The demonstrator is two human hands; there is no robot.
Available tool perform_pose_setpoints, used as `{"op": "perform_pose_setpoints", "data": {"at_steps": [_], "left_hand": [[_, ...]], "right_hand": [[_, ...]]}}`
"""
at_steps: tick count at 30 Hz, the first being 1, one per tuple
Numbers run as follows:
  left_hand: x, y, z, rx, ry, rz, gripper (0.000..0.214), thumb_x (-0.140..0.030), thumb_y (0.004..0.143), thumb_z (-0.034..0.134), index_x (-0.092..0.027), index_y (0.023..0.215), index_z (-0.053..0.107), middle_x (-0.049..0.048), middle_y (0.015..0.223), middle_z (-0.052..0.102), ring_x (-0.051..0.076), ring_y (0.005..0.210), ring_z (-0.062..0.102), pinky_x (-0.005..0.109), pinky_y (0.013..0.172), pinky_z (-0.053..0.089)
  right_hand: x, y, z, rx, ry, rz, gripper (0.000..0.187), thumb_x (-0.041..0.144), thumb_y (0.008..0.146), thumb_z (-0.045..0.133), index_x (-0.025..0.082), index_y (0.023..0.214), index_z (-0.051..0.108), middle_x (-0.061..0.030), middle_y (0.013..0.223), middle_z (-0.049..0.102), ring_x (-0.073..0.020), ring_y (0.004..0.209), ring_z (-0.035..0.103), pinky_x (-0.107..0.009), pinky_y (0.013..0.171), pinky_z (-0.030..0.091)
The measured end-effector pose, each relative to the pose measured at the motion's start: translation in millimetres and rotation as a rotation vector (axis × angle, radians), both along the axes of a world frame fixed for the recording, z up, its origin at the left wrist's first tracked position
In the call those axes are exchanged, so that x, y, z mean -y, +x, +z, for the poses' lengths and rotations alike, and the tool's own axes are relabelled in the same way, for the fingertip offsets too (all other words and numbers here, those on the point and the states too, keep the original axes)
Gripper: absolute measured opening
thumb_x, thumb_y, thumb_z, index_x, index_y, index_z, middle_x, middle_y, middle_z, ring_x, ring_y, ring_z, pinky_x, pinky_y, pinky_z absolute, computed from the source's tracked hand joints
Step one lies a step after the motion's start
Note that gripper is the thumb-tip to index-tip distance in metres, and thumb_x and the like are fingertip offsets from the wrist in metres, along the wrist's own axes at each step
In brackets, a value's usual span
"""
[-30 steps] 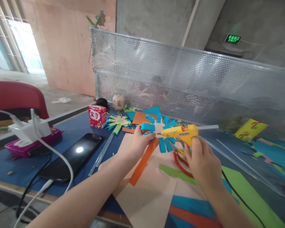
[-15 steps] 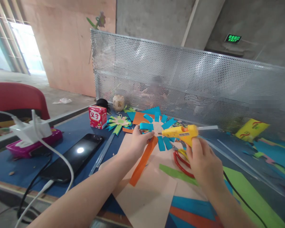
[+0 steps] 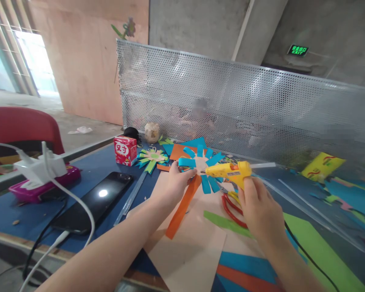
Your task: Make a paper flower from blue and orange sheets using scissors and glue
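Note:
My left hand (image 3: 175, 183) pinches a paper flower (image 3: 200, 164) with looped blue petals and a pale centre, holding it just above the table. An orange paper strip (image 3: 182, 207) hangs down from it like a stem. My right hand (image 3: 258, 209) grips a yellow glue gun (image 3: 231, 172), its nozzle pointing left at the flower's centre. The gun's black cord (image 3: 307, 255) trails back along my right arm.
Red-handled scissors (image 3: 231, 209) lie under the gun on tan, green, blue and orange paper sheets (image 3: 194, 247). A black phone (image 3: 94, 198), glue sticks (image 3: 132, 196), a red carton (image 3: 124, 149), a finished green flower (image 3: 152, 156) and a white charger (image 3: 41, 168) sit left. A perforated metal screen (image 3: 246, 109) stands behind.
The flower and the glue gun have shifted slightly up and left together; the nozzle stays at the flower's centre. Both hands keep their grips.

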State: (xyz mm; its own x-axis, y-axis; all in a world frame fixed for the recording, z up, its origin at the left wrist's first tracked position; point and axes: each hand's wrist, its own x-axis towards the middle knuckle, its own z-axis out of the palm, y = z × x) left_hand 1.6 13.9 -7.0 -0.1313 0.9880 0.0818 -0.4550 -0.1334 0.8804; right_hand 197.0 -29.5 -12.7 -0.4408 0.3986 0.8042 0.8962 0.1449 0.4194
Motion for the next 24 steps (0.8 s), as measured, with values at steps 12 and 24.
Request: {"op": "perform_pose_setpoints", "data": {"at_steps": [12,24], "left_hand": [[-2.2,-0.5,-2.1,-0.015,-0.006,0.017,0.030,-0.017,0.054,0.070,-0.017,0.074,0.047,-0.0005,0.068,0.053,0.014,0.063,0.055,0.027,0.058,0.044],[-7.8,0.1,-8.0,-0.061,0.031,0.036,0.031,-0.019,0.055,0.069,-0.017,0.077,0.048,0.0003,0.070,0.056,0.014,0.063,0.057,0.027,0.058,0.044]], "right_hand": [[0.6,-1.0,1.0,0.048,0.019,-0.020,0.024,0.013,0.083,0.042,0.007,0.107,0.045,-0.0147,0.092,0.058,-0.0223,0.081,0.058,-0.026,0.059,0.044],[0.3,-1.2,5.3,0.082,0.095,-0.042,0.025,0.016,0.079,0.052,0.011,0.103,0.047,-0.0124,0.091,0.060,-0.0209,0.076,0.059,-0.027,0.059,0.043]]}}
